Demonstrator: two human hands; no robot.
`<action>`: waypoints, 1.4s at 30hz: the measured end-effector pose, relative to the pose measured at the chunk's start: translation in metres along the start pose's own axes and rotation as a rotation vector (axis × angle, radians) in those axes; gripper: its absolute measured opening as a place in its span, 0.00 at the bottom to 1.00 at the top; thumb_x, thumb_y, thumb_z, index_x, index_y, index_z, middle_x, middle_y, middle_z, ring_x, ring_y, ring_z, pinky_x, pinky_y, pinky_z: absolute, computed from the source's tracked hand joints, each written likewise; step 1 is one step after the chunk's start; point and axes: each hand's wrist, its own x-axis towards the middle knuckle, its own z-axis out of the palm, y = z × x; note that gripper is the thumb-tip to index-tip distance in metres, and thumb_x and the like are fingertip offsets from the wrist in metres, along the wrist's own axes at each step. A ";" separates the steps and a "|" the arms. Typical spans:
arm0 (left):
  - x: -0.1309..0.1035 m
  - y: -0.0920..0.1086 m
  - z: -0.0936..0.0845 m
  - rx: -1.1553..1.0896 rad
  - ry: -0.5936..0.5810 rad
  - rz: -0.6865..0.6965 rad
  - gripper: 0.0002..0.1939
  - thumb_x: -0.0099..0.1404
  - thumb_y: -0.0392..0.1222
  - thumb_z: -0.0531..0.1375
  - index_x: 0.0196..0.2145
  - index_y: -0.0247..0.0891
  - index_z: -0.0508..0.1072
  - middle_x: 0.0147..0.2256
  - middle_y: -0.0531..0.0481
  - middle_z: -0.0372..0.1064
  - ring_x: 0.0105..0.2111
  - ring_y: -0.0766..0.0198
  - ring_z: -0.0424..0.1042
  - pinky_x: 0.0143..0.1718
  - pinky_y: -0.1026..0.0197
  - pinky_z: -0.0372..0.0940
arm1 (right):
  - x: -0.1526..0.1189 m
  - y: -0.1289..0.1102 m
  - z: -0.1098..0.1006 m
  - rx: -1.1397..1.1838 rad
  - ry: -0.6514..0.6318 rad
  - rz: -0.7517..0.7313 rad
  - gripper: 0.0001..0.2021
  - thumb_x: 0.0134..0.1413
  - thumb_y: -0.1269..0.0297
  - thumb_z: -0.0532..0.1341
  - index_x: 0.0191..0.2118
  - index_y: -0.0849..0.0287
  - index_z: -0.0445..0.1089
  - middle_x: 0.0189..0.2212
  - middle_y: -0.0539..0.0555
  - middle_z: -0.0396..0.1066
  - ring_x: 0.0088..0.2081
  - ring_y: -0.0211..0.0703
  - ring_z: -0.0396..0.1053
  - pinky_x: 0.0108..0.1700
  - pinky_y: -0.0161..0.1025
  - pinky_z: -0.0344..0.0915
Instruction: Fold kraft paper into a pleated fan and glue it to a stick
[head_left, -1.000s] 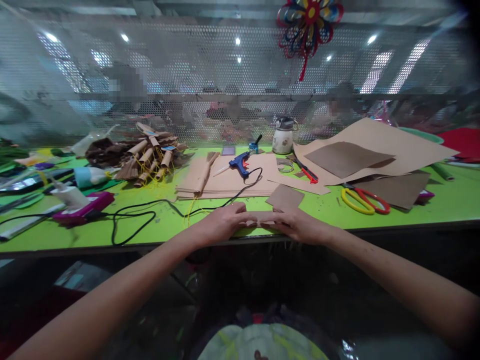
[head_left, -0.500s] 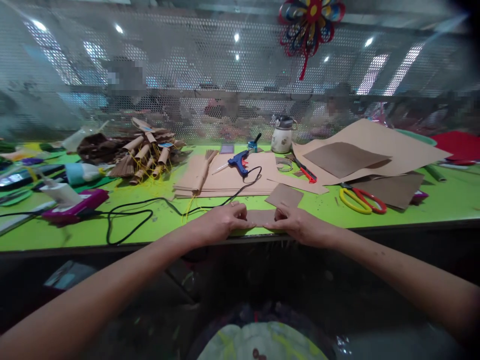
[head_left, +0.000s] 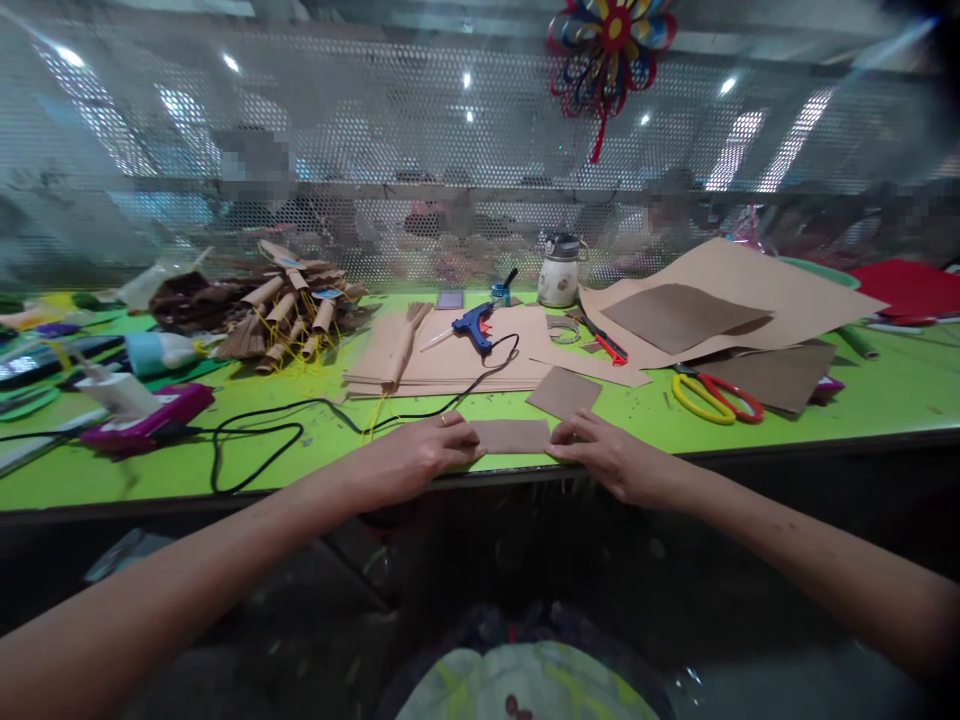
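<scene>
A small strip of brown paper (head_left: 513, 436) lies near the front edge of the green table, stretched between my hands. My left hand (head_left: 416, 455) grips its left end, thumb and fingers closed. At the other end my right hand (head_left: 611, 455) pinches the strip's right edge. Just behind the strip rests a square piece of brown paper (head_left: 562, 393). Beyond it, a blue glue gun (head_left: 472, 328) lies on a stack of brown paper sheets (head_left: 517, 345), beside a tied, fringed paper bundle (head_left: 407, 345).
Red-and-yellow scissors (head_left: 718, 393) and a red-handled cutter (head_left: 613, 346) lie to the right, near large brown sheets (head_left: 795, 290). A black cord (head_left: 315, 402) loops leftward to a purple power strip (head_left: 161, 420). Fringed paper bundles (head_left: 289, 310) are piled back left. A bottle (head_left: 559, 275) stands behind.
My hands have moved apart toward the strip's ends, leaving more of it exposed between them. The camera view has shifted slightly.
</scene>
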 end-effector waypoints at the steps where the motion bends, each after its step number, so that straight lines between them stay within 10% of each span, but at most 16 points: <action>1: -0.001 0.000 0.001 -0.009 0.010 -0.006 0.19 0.65 0.27 0.48 0.51 0.36 0.67 0.45 0.40 0.67 0.46 0.56 0.63 0.47 0.55 0.61 | -0.001 -0.001 0.000 0.011 0.008 0.000 0.23 0.52 0.82 0.50 0.53 0.62 0.65 0.46 0.62 0.63 0.48 0.48 0.58 0.51 0.49 0.59; 14: 0.008 0.006 -0.007 -0.045 0.030 -0.065 0.11 0.58 0.26 0.52 0.32 0.35 0.72 0.36 0.45 0.71 0.39 0.61 0.68 0.43 0.61 0.62 | 0.032 -0.026 -0.016 -0.181 -0.113 0.037 0.09 0.58 0.71 0.55 0.30 0.64 0.71 0.33 0.60 0.67 0.41 0.46 0.63 0.42 0.40 0.61; 25: 0.060 0.010 0.006 0.240 -0.025 -0.036 0.06 0.62 0.32 0.56 0.30 0.33 0.72 0.28 0.44 0.69 0.32 0.59 0.68 0.34 0.61 0.61 | 0.065 -0.034 -0.006 -0.476 -0.236 -0.018 0.08 0.54 0.78 0.55 0.36 0.67 0.71 0.31 0.60 0.70 0.34 0.45 0.64 0.36 0.40 0.56; 30: 0.057 0.008 -0.002 0.210 0.001 -0.165 0.09 0.63 0.34 0.54 0.30 0.33 0.73 0.28 0.45 0.67 0.28 0.62 0.67 0.29 0.63 0.59 | 0.064 -0.021 -0.010 -0.332 -0.129 0.124 0.10 0.56 0.74 0.55 0.32 0.65 0.73 0.29 0.58 0.70 0.30 0.40 0.65 0.32 0.36 0.54; 37: 0.045 0.025 -0.075 -0.102 -0.011 -0.236 0.10 0.63 0.33 0.52 0.33 0.37 0.74 0.30 0.50 0.69 0.29 0.66 0.67 0.31 0.66 0.58 | 0.062 -0.034 -0.060 0.159 0.048 0.065 0.09 0.55 0.72 0.58 0.37 0.62 0.75 0.30 0.54 0.73 0.31 0.37 0.67 0.34 0.31 0.59; 42: 0.047 0.006 -0.052 -0.348 -0.160 -0.360 0.10 0.58 0.32 0.55 0.34 0.35 0.75 0.29 0.52 0.72 0.28 0.68 0.66 0.27 0.69 0.56 | 0.073 -0.019 -0.041 0.231 -0.095 0.130 0.08 0.52 0.72 0.59 0.35 0.64 0.76 0.27 0.53 0.73 0.27 0.35 0.65 0.31 0.30 0.57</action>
